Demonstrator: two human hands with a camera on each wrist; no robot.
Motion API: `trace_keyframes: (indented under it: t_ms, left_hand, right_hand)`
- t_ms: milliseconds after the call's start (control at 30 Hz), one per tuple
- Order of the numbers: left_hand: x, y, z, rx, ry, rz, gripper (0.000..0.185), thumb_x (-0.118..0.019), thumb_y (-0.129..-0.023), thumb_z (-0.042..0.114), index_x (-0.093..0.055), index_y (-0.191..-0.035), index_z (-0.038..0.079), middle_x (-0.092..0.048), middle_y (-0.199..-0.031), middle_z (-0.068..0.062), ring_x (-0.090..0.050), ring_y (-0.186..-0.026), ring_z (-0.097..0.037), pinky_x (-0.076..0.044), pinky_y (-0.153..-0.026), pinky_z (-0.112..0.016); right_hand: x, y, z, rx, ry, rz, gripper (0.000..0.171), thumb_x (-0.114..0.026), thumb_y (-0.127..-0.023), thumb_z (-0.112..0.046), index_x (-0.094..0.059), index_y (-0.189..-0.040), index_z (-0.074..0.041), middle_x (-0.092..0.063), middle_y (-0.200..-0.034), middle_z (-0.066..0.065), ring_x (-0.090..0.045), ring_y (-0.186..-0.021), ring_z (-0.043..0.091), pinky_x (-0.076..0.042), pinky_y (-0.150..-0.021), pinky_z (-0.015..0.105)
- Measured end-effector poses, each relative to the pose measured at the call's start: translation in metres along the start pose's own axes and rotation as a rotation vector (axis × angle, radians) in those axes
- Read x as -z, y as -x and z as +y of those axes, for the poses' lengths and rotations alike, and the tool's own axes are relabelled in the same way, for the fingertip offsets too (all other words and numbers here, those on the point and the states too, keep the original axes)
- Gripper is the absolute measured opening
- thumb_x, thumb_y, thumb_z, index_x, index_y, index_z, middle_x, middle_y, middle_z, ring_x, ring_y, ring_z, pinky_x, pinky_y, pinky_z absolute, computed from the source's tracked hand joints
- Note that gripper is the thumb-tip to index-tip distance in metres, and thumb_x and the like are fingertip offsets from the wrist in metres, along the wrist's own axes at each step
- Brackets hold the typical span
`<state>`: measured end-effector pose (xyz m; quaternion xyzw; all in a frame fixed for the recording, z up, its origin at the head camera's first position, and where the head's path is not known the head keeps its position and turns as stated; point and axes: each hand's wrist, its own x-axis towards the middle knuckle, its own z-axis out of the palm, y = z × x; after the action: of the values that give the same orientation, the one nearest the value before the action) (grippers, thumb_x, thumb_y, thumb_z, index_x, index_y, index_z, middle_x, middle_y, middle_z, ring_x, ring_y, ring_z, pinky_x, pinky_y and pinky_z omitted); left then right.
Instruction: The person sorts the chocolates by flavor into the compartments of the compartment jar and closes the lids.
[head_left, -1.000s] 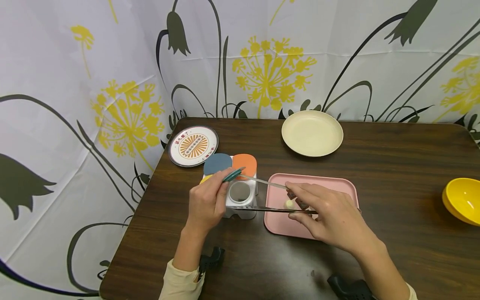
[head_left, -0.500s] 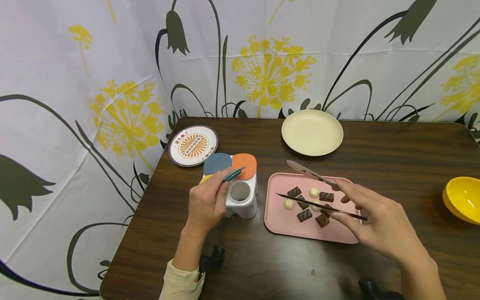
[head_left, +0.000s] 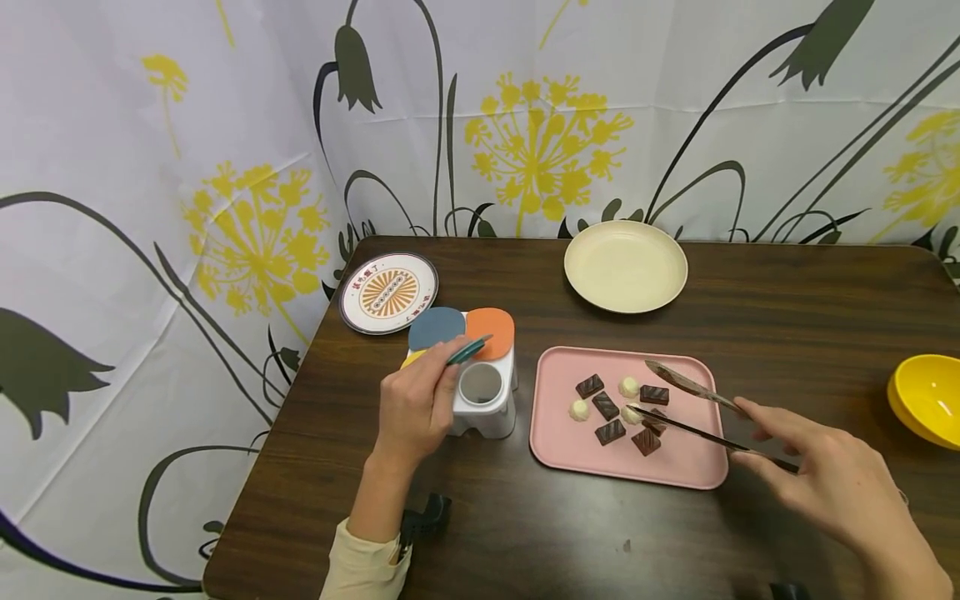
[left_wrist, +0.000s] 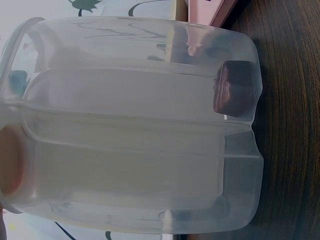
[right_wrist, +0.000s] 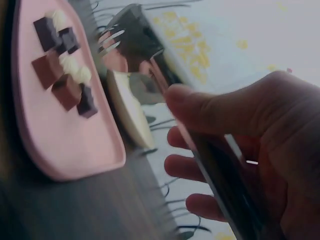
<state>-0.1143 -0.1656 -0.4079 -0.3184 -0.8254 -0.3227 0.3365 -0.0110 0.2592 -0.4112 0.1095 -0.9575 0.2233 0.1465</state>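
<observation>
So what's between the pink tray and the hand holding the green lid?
In the head view, the white container stands between the pink tray and the left hand.

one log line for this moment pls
left hand: holds teal lid open on white container | right hand: grips tongs, tips apart over pink tray | chocolates on tray

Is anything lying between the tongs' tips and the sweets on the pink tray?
Nothing visible does. The right hand holds the metal tongs with their arms spread, tips over the chocolates on the pink tray. The left hand holds the teal lid of the white container, beside the tray.
</observation>
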Motion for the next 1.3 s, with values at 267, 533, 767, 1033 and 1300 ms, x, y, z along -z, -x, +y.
trace_keyframes:
  t_ms: [267,533,767,1033,1300]
  left_hand:
    - [0.000,0.000,0.000,-0.016,0.003,0.013,0.034,-0.044,-0.104,0.023,-0.065,-0.121,0.002,-0.071,-0.102,-0.009,-0.070,-0.087,-0.022,-0.058,-0.067,-0.040]
    - [-0.001,0.000,-0.001,-0.010,0.002,0.010,0.034,-0.044,-0.103,0.023,-0.065,-0.121,0.003,-0.071,-0.101,-0.009,-0.071,-0.088,-0.021,-0.058,-0.067,-0.040]
    - [-0.001,0.000,-0.001,-0.020,-0.001,0.017,0.034,-0.045,-0.103,0.023,-0.065,-0.121,0.003,-0.071,-0.099,-0.009,-0.070,-0.084,-0.021,-0.057,-0.063,-0.039]
    - [0.000,0.000,0.000,-0.023,0.002,0.019,0.033,-0.046,-0.103,0.023,-0.065,-0.121,0.003,-0.072,-0.099,-0.009,-0.070,-0.083,-0.020,-0.058,-0.063,-0.039]
    - [0.000,-0.001,0.000,-0.018,-0.001,0.012,0.034,-0.046,-0.103,0.023,-0.065,-0.121,0.002,-0.072,-0.100,-0.010,-0.070,-0.087,-0.022,-0.058,-0.066,-0.041]
  right_hand:
    - [-0.004,0.011,0.012,-0.073,0.045,-0.092,0.057,-0.087,-0.071,-0.030,-0.068,-0.125,-0.023,-0.073,-0.083,-0.010,-0.058,-0.062,0.010,-0.036,-0.049,0.033]
    - [-0.008,0.014,0.016,-0.062,0.052,-0.105,0.053,-0.085,-0.073,-0.031,-0.069,-0.124,-0.025,-0.073,-0.083,-0.013,-0.055,-0.061,0.006,-0.036,-0.049,0.033]
    - [-0.012,0.015,0.018,-0.077,0.048,-0.133,0.051,-0.086,-0.073,-0.030,-0.071,-0.122,-0.024,-0.072,-0.083,-0.013,-0.049,-0.057,0.000,-0.034,-0.047,0.030]
    - [-0.017,0.014,0.021,-0.083,0.025,-0.135,0.047,-0.085,-0.074,-0.028,-0.073,-0.119,-0.023,-0.071,-0.080,-0.011,-0.057,-0.061,0.012,-0.036,-0.047,0.034]
    - [-0.018,0.013,0.023,-0.047,0.034,-0.093,0.044,-0.084,-0.074,-0.026,-0.074,-0.117,-0.024,-0.074,-0.101,0.005,-0.065,-0.066,0.025,-0.039,-0.045,0.040]
